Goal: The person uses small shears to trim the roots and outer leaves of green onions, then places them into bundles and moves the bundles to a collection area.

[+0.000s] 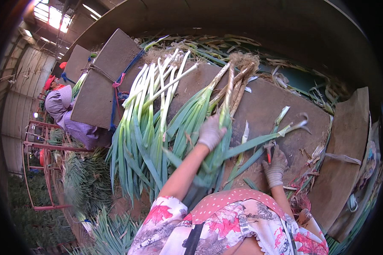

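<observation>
My left hand (212,131), in a pale work glove, is closed around an unpeeled scallion (229,95) with brown roots. My right hand (275,166), gloved too, grips a small red-handled tool (269,151); its metal head is blurred, so its kind is unclear. Just above this tool lies a detached strip of green leaf (274,135) with a pale curled end, apparently in motion. Other unpeeled scallions (207,95) spread beside my left hand. Farther left, peeled scallions (154,92) with clean white stems lie on the brown work board (306,143), their leaves hanging toward me.
An upright brown panel (105,83) tied with blue cord borders the left side, and another panel (338,156) the right. Peeled leaf scraps (207,47) fill the trough behind the board. A co-worker (71,114) sits beyond the left panel, near red metal racks (48,146) and scallion heaps (86,181).
</observation>
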`<state>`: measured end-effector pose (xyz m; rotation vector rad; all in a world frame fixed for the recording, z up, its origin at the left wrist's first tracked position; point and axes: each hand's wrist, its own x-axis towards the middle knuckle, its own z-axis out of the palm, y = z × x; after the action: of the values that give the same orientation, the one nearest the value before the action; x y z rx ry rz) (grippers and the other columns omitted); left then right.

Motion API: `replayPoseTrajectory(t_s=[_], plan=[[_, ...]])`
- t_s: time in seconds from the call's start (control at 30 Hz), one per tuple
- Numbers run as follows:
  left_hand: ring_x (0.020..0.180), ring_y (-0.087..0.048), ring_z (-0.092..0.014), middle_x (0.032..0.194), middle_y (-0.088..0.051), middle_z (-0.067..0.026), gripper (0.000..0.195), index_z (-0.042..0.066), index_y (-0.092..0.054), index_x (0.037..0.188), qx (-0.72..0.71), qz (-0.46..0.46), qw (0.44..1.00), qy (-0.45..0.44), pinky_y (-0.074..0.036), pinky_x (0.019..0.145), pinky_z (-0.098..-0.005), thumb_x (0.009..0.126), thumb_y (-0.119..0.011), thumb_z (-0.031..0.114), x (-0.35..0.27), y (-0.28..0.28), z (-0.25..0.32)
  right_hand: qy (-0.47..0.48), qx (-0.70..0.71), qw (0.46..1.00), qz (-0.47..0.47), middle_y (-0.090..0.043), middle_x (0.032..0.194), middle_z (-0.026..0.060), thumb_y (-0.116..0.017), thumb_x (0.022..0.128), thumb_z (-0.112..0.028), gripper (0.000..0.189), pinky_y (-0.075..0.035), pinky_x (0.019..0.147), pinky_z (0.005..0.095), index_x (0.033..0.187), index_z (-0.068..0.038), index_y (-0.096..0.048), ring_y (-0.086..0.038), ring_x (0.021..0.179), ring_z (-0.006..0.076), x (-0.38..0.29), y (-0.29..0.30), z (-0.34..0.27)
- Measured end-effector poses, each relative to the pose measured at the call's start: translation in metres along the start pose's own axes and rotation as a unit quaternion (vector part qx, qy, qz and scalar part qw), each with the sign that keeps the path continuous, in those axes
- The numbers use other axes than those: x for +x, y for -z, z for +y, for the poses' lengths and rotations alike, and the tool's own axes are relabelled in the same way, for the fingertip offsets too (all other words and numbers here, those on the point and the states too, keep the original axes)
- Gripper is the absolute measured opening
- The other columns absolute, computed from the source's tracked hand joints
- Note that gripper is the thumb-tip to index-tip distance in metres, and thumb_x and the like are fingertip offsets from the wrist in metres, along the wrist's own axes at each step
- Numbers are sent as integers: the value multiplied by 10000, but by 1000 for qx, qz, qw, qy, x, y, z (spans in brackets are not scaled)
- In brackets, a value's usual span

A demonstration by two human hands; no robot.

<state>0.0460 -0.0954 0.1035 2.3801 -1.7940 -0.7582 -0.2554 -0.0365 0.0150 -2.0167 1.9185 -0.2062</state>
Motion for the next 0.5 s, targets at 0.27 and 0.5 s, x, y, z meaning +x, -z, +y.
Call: replayPoseTrajectory(t_s=[0.27, 0.5], plan=[[1117, -546, -427, 1217, -536, -275, 670, -6, -411, 1396, -151, 96, 971, -156, -436, 978, -462, 838, -695, 232, -29, -101, 20, 124, 249, 959, -64, -590, 1130, 250, -670, 723, -196, 654, -475, 905, 464, 1332, -62, -474, -579, 1080, 422, -27, 31, -22], [1291, -401, -449, 1376, -409, -270, 744, 14, -361, 1434, -162, 127, 964, -170, -339, 1116, -456, 780, -700, 113, -43, -139, -8, 130, 85, 958, -241, -589, 1154, 264, -696, 751, -285, 848, -460, 936, 492, 1471, -38, -322, -597, 1057, 419, -57, 22, -28]])
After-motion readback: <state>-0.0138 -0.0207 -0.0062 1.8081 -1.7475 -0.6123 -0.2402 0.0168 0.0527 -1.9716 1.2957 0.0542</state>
